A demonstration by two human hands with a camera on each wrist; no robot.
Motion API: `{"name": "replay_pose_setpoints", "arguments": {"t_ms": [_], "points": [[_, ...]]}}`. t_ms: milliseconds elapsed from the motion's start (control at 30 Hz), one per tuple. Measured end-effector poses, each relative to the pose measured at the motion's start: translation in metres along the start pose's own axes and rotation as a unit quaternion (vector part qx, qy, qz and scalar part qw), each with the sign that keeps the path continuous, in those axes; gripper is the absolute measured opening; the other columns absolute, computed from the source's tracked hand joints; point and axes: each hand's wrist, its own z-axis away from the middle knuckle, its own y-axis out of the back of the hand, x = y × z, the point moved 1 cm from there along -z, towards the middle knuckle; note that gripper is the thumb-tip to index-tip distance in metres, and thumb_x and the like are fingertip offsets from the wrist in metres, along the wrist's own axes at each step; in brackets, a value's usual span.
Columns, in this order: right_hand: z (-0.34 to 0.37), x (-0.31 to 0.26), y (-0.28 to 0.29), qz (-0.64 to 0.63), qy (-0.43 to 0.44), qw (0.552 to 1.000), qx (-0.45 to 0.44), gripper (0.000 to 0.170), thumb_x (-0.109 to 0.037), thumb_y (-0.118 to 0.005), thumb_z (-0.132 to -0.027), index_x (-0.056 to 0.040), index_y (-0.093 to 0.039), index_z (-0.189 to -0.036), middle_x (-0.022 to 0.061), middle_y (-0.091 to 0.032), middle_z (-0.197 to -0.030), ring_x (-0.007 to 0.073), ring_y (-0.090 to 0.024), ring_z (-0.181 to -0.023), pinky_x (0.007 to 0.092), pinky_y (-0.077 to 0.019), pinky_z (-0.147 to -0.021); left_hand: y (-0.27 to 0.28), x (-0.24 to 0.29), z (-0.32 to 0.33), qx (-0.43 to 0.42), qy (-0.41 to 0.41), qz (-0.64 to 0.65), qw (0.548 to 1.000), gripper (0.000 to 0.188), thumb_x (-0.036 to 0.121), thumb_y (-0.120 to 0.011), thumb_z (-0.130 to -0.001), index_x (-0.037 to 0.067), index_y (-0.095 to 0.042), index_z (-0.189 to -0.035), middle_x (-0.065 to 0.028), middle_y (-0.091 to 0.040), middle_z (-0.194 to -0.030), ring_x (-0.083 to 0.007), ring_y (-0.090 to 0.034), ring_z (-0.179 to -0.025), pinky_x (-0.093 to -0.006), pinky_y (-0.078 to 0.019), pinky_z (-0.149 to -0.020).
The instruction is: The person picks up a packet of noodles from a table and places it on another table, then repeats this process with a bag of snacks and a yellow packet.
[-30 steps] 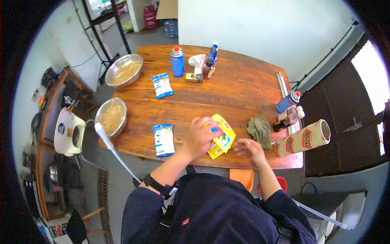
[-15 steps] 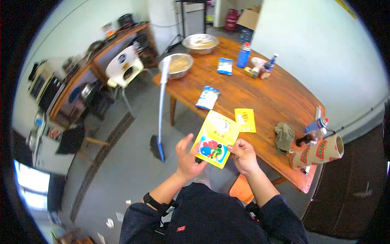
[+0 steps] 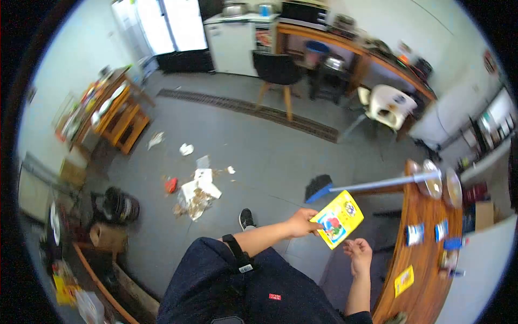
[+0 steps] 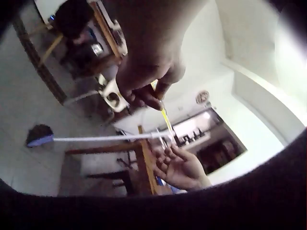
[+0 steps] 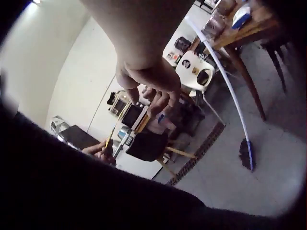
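Observation:
A yellow packet (image 3: pixel 341 218) with a colourful picture is pinched at its left edge by my left hand (image 3: pixel 303 222), thumb on its face. My right hand (image 3: pixel 359 254) is just below the packet's right corner, fingers loosely bent, with nothing seen in it. In the left wrist view the packet (image 4: pixel 166 119) shows edge-on under the left hand (image 4: pixel 148 81), and the right hand (image 4: pixel 180 168) is apart from it, palm up. The right wrist view shows the right hand (image 5: pixel 151 86) with its fingers hanging loosely.
On the wooden table (image 3: pixel 402 259) lie another yellow packet (image 3: pixel 403 281), blue-white packets (image 3: pixel 415 234) and metal bowls (image 3: pixel 431 186). A broom (image 3: pixel 319 189) leans against it. Scattered litter (image 3: pixel 199 191) lies on the floor, with a black chair (image 3: pixel 276 69) and a white chair (image 3: pixel 389 108) beyond.
The view has swung left from the table toward the littered floor. The left hand still grips the yellow packet; the right hand, which touched its edge half a second ago, is now apart from it.

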Motion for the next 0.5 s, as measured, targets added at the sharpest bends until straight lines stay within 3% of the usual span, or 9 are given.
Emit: {"name": "replay_pose_setpoints", "arguments": {"t_ms": [67, 133, 200, 267, 367, 467, 500], "points": [[-0.018, -0.008, -0.032, 0.007, -0.050, 0.996, -0.074, 0.006, -0.007, -0.052, -0.076, -0.0057, -0.047, -0.073, 0.0072, -0.056, -0.071, 0.0130, -0.054, -0.061, 0.0223, -0.0427, -0.054, 0.061, -0.004, 0.026, 0.139, 0.014, 0.054, 0.989, 0.021, 0.004, -0.056, -0.072, -0.002, -0.051, -0.091, -0.0095, -0.057, -0.081, -0.0140, -0.056, -0.067, -0.0250, -0.0462, -0.058], [-0.039, -0.007, -0.067, 0.051, -0.059, 0.989, -0.125, 0.006, -0.008, -0.053, -0.075, -0.0065, -0.048, -0.073, 0.0075, -0.057, -0.073, 0.0131, -0.054, -0.061, 0.0229, -0.0422, -0.054, 0.126, -0.009, 0.068, 0.321, 0.051, -0.114, 0.939, 0.019, 0.003, -0.058, -0.070, -0.003, -0.054, -0.087, -0.0097, -0.058, -0.082, -0.0153, -0.057, -0.068, -0.0256, -0.0473, -0.057], [-0.065, -0.007, -0.108, 0.090, -0.061, 0.980, -0.169, 0.006, -0.008, -0.055, -0.074, -0.0073, -0.048, -0.073, 0.0077, -0.057, -0.074, 0.0132, -0.054, -0.061, 0.0236, -0.0417, -0.054, 0.168, 0.007, 0.124, 0.418, 0.097, -0.058, 0.902, 0.020, 0.005, -0.060, -0.068, -0.003, -0.055, -0.085, -0.0102, -0.058, -0.079, -0.0157, -0.057, -0.066, -0.0268, -0.0484, -0.057], [-0.082, -0.012, -0.157, 0.108, -0.072, 0.967, -0.219, 0.007, -0.010, -0.056, -0.074, -0.0075, -0.049, -0.074, 0.0066, -0.058, -0.075, 0.0127, -0.054, -0.063, 0.0229, -0.0406, -0.055, 0.220, -0.035, 0.158, 0.462, 0.037, 0.092, 0.881, 0.019, 0.004, -0.060, -0.067, -0.002, -0.056, -0.085, -0.0097, -0.059, -0.075, -0.0148, -0.057, -0.063, -0.0263, -0.0478, -0.056], [-0.102, -0.013, -0.244, 0.169, -0.060, 0.943, -0.281, 0.007, -0.010, -0.056, -0.074, -0.0069, -0.049, -0.075, 0.0054, -0.058, -0.074, 0.0116, -0.054, -0.063, 0.0215, -0.0399, -0.055, 0.267, -0.040, 0.209, 0.541, 0.037, 0.034, 0.839, 0.018, 0.005, -0.058, -0.069, -0.002, -0.055, -0.085, -0.0082, -0.058, -0.072, -0.0136, -0.056, -0.059, -0.0250, -0.0466, -0.053], [-0.113, -0.017, -0.333, 0.193, -0.061, 0.916, -0.348, 0.007, -0.009, -0.056, -0.073, -0.0068, -0.050, -0.075, 0.0040, -0.057, -0.071, 0.0106, -0.053, -0.062, 0.0206, -0.0400, -0.055, 0.297, -0.017, 0.238, 0.544, 0.088, 0.022, 0.834, 0.015, 0.004, -0.057, -0.069, -0.003, -0.055, -0.082, -0.0080, -0.057, -0.073, -0.0134, -0.056, -0.061, -0.0241, -0.0471, -0.053], [-0.121, -0.012, -0.352, 0.213, -0.052, 0.904, -0.367, 0.012, -0.008, -0.058, -0.071, -0.0056, -0.050, -0.079, 0.0026, -0.056, -0.073, 0.0099, -0.052, -0.063, 0.0213, -0.0411, -0.058, 0.309, -0.040, 0.234, 0.540, 0.048, 0.022, 0.840, 0.015, 0.006, -0.058, -0.069, -0.002, -0.056, -0.082, -0.0086, -0.058, -0.074, -0.0146, -0.056, -0.064, -0.0264, -0.0465, -0.056]]}}
